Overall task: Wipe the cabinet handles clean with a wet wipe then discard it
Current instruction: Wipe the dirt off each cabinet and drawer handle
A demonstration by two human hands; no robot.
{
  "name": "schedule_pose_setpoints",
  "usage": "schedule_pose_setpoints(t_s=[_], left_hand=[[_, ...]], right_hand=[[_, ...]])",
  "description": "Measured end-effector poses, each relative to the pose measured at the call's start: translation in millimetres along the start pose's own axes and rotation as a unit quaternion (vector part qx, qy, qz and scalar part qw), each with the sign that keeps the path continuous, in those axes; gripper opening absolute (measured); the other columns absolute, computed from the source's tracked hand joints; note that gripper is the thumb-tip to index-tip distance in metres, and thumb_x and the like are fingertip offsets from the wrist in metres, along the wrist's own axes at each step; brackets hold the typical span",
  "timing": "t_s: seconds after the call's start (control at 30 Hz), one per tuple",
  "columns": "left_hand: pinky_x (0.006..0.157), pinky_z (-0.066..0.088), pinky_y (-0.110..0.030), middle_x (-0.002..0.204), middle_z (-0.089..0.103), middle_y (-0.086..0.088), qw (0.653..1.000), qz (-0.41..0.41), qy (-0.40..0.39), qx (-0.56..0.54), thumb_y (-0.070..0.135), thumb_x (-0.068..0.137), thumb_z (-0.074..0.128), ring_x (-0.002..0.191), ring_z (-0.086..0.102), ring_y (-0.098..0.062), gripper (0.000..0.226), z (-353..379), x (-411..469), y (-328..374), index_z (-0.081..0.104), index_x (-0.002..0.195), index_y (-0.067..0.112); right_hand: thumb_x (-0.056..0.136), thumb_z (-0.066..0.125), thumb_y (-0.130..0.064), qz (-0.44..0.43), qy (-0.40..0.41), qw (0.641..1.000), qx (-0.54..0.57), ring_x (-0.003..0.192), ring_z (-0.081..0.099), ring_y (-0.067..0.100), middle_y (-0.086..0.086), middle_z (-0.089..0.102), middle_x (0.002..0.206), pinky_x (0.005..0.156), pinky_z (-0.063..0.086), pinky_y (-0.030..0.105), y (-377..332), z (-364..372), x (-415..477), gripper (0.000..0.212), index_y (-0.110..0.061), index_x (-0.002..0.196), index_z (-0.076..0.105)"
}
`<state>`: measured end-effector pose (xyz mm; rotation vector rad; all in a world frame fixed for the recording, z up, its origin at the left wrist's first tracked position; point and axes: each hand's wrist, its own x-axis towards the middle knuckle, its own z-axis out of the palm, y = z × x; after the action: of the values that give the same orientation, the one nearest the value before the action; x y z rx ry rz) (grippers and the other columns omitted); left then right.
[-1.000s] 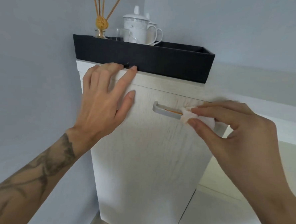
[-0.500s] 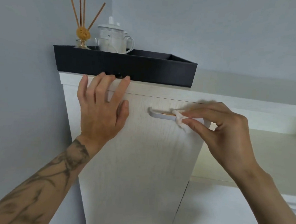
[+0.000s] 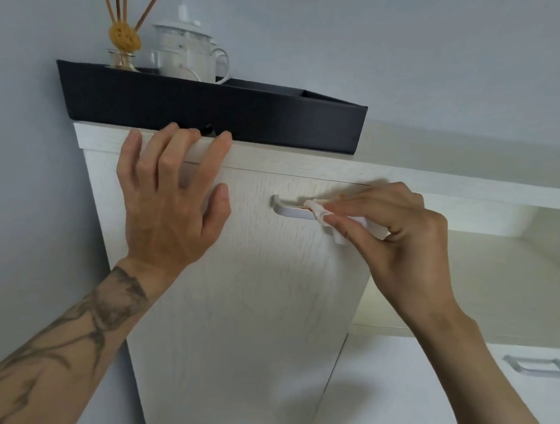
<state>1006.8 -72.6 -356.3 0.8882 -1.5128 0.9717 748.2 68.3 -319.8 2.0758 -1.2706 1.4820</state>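
Observation:
A pale wood-grain cabinet door (image 3: pixel 250 301) carries a silver bar handle (image 3: pixel 288 209) near its top. My right hand (image 3: pixel 398 238) pinches a small white wet wipe (image 3: pixel 319 214) between thumb and fingers and holds it wrapped on the handle's right half, which it hides. My left hand (image 3: pixel 171 198) lies flat on the door's upper left, fingers spread, fingertips reaching the cabinet's top edge.
A black tray (image 3: pixel 212 109) sits on the cabinet top, holding a reed diffuser (image 3: pixel 123 38) and a white lidded mug (image 3: pixel 190 55). An open shelf recess (image 3: pixel 485 263) lies to the right. Below it, a drawer front bears another silver handle (image 3: pixel 536 366). Grey wall on the left.
My right hand has slid the wipe a little along the handle toward its left end. My left hand stays pressed on the door. The view has shifted slightly.

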Motion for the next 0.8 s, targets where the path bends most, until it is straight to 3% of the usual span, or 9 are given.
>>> schedule_pose_setpoints(t_s=[0.1,0.2,0.5,0.67,0.8], left_hand=[[0.125,0.022,-0.058,0.148,0.037,-0.013,1.0,-0.003,-0.001,-0.003,0.035,0.108,0.041,0.142,0.036,-0.034,0.051,-2,1,2,0.038,0.158,0.023],[0.125,0.021,-0.057,0.148,0.036,-0.013,1.0,-0.005,-0.004,0.007,0.035,0.109,0.038,0.142,0.036,-0.034,0.05,-3,1,4,0.039,0.157,0.022],[0.125,0.022,-0.057,0.148,0.037,-0.013,1.0,-0.009,0.003,0.017,0.034,0.108,0.039,0.142,0.038,-0.034,0.049,-3,1,5,0.043,0.156,0.02],[0.124,0.024,-0.058,0.148,0.036,-0.012,1.0,-0.007,0.004,0.018,0.036,0.109,0.038,0.142,0.038,-0.034,0.049,-1,1,5,0.042,0.156,0.021],[0.125,0.023,-0.057,0.148,0.037,-0.012,1.0,-0.006,0.006,0.019,0.036,0.109,0.038,0.142,0.038,-0.033,0.049,1,0,4,0.042,0.156,0.021]], right_hand=[[0.093,0.079,-0.025,-0.002,-0.011,1.0,-0.005,0.108,0.066,0.013,-0.015,0.078,0.104,0.095,0.05,0.046,12,-9,-3,0.012,-0.029,0.104,0.083],[0.093,0.08,-0.021,0.008,0.014,1.0,-0.014,0.11,0.067,0.018,-0.013,0.078,0.106,0.091,0.053,0.047,18,-13,-9,0.012,-0.027,0.104,0.084],[0.094,0.079,-0.023,-0.008,0.016,1.0,-0.022,0.109,0.065,0.013,-0.013,0.077,0.103,0.09,0.051,0.024,11,-9,-6,0.012,-0.025,0.105,0.083],[0.094,0.081,-0.022,-0.032,0.005,0.999,-0.005,0.106,0.065,0.013,-0.02,0.073,0.1,0.091,0.051,0.031,-3,12,2,0.014,-0.026,0.107,0.083],[0.095,0.08,-0.027,-0.037,-0.008,0.999,-0.034,0.111,0.06,0.009,-0.03,0.068,0.107,0.092,0.046,0.019,1,0,3,0.016,-0.035,0.109,0.08]])
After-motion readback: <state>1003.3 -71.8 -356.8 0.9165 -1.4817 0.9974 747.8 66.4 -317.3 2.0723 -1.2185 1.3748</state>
